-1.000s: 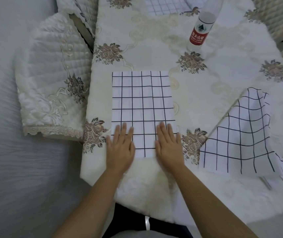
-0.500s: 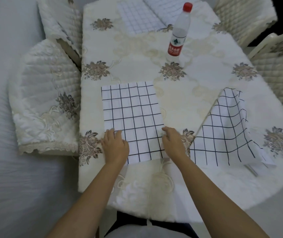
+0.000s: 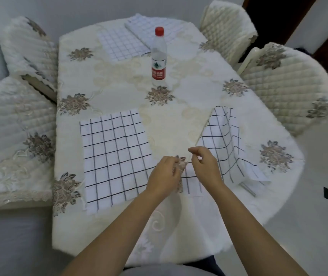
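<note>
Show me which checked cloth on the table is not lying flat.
The right large-check cloth: its outer side stands up in a fold. The left large-check cloth, the nearer fine-check cloth and the farther fine-check cloth lie flat.

Left hand and right hand curl over cloth.

Table, cloth-covered. Near left, on it: flat folded cloth. Near right, apart from it: loosely folded cloth, its right part turned up. Between the two, over the latter's near-left corner: left hand and right hand, side by side. Centre, behind both: water bottle, upright. Far edge, behind the bottle: far cloths, two, touching. Left chairs and right chairs, two on each flank of the table.
</note>
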Demonstrator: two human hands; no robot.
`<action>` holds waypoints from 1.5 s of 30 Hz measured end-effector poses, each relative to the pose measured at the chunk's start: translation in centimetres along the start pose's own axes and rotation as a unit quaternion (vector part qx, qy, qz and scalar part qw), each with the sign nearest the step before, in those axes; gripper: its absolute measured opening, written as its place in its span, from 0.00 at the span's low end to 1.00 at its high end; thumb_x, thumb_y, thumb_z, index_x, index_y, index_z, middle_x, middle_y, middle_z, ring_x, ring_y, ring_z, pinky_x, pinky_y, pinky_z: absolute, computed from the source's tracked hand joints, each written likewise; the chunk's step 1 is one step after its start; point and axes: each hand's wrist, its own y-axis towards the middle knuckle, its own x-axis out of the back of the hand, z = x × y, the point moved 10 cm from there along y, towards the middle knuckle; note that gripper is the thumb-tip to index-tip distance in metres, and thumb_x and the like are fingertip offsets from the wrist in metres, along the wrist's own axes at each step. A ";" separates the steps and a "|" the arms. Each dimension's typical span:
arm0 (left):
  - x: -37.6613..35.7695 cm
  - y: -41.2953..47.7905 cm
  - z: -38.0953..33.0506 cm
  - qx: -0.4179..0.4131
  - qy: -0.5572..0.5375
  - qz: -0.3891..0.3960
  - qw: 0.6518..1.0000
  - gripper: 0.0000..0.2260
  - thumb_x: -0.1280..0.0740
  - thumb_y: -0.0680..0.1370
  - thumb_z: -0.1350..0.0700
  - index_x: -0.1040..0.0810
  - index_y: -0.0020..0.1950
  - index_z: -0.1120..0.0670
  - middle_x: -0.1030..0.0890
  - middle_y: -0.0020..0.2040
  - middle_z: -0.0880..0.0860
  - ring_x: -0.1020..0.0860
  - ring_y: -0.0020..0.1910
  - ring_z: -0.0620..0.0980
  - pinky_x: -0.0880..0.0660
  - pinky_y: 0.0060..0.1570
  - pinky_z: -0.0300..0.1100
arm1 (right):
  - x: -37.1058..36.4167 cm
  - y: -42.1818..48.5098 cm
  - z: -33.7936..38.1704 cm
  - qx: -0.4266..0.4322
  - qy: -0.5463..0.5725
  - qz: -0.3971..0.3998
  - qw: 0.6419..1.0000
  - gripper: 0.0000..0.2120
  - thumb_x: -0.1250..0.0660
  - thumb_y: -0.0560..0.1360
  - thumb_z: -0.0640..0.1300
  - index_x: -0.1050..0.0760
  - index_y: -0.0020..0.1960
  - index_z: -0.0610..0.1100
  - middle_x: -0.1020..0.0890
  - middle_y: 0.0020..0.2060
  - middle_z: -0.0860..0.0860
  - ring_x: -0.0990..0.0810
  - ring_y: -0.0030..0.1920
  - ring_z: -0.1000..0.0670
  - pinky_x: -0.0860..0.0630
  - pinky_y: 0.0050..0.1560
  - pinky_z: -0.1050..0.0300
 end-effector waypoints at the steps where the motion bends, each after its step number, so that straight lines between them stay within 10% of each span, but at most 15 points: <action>1: -1.0 0.1 -1.0 -0.001 -0.001 0.002 1.000 0.14 0.42 0.80 0.55 0.29 0.65 0.56 0.27 0.63 0.53 0.26 0.60 0.51 0.28 0.57 0.45 | 1.3 0.2 -0.2 0.010 -0.009 -0.003 1.000 0.13 0.44 0.78 0.36 0.26 0.59 0.43 0.24 0.56 0.52 0.28 0.55 0.57 0.30 0.56 0.62; 9: -8.0 0.6 -9.6 -0.062 0.043 -0.035 0.997 0.25 0.36 0.75 0.46 0.33 0.69 0.56 0.31 0.67 0.52 0.33 0.67 0.49 0.37 0.63 0.39 | 10.3 1.7 -1.5 0.122 -0.076 0.018 0.990 0.12 0.41 0.77 0.36 0.26 0.58 0.42 0.25 0.54 0.51 0.29 0.56 0.56 0.36 0.55 0.66; 15: -12.6 1.1 -14.1 -0.125 0.173 -0.042 0.976 0.32 0.29 0.68 0.44 0.31 0.70 0.51 0.35 0.72 0.60 0.36 0.71 0.61 0.36 0.66 0.58 | 12.9 1.8 -6.5 0.125 -0.161 0.144 0.968 0.22 0.34 0.74 0.42 0.33 0.66 0.43 0.31 0.63 0.48 0.35 0.66 0.50 0.38 0.62 0.62; 21: -13.3 3.0 -14.3 -0.126 0.283 -0.045 0.950 0.18 0.19 0.50 0.58 0.18 0.36 0.53 0.17 0.51 0.57 0.17 0.45 0.56 0.21 0.36 0.45 | 12.0 1.0 -11.9 0.051 -0.268 0.272 0.923 0.37 0.33 0.73 0.47 0.49 0.75 0.44 0.46 0.74 0.46 0.50 0.75 0.47 0.47 0.74 0.51; 24: -11.4 3.4 -13.2 -0.130 0.208 -0.078 0.966 0.09 0.24 0.59 0.67 0.21 0.32 0.59 0.18 0.42 0.56 0.20 0.34 0.56 0.22 0.30 0.42 | 12.1 1.5 -11.9 0.055 -0.285 0.225 0.930 0.36 0.34 0.74 0.48 0.49 0.75 0.41 0.43 0.73 0.45 0.45 0.74 0.46 0.45 0.72 0.55; 31: -2.2 3.2 -8.3 0.033 0.031 -0.193 0.980 0.08 0.39 0.78 0.65 0.22 0.52 0.65 0.23 0.51 0.58 0.24 0.50 0.54 0.32 0.45 0.35 | 10.6 4.3 -9.6 0.021 -0.208 0.184 0.960 0.16 0.34 0.75 0.47 0.30 0.60 0.43 0.30 0.62 0.47 0.29 0.60 0.49 0.31 0.56 0.58; 38: 1.2 2.3 -1.9 0.255 -0.343 -0.210 0.879 0.10 0.40 0.76 0.69 0.22 0.48 0.59 0.23 0.49 0.57 0.26 0.44 0.51 0.29 0.38 0.36 | 2.1 0.4 -7.8 0.039 -0.292 0.379 0.877 0.64 0.29 0.59 0.68 0.68 0.75 0.44 0.62 0.76 0.49 0.58 0.76 0.46 0.52 0.74 0.41; 41: 1.2 2.4 -0.7 0.277 -0.424 -0.192 0.841 0.13 0.41 0.75 0.71 0.23 0.41 0.57 0.23 0.50 0.60 0.24 0.44 0.56 0.25 0.44 0.46 | 0.1 0.1 -8.9 0.053 -0.358 0.325 0.874 0.53 0.31 0.70 0.56 0.68 0.75 0.42 0.62 0.75 0.44 0.55 0.76 0.42 0.50 0.72 0.40; 45: 3.1 1.8 0.7 0.289 -0.354 -0.215 0.863 0.14 0.43 0.75 0.71 0.22 0.51 0.58 0.22 0.55 0.57 0.24 0.46 0.51 0.26 0.44 0.43 | 1.5 2.7 -7.3 0.099 -0.354 0.203 0.908 0.18 0.40 0.74 0.42 0.32 0.62 0.37 0.29 0.62 0.41 0.28 0.60 0.43 0.30 0.56 0.53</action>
